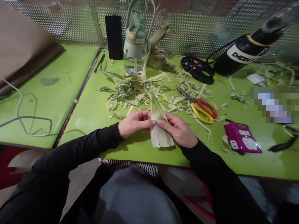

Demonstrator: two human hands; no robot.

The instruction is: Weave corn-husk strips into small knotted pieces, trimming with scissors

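One pale corn husk was held up over the near part of a green table, its narrow tip pointing away and its wide end towards the person. The left hand and right hand pinched it from both sides, thumbs close together on the front, other fingers curled behind.

The wide end looked cut nearly straight, so some trimming was probably done, though the piece was whole and not yet in strips. Just beyond lay a loose heap of shreds, which suggested plenty of husk had been worked. Scissors with one red and one yellow handle rested to the right, untouched. Larger husks at the back seemed uncut; how many were left could not be told.

Around these stood a green water bottle, a dark phone and, at right, a purple box.
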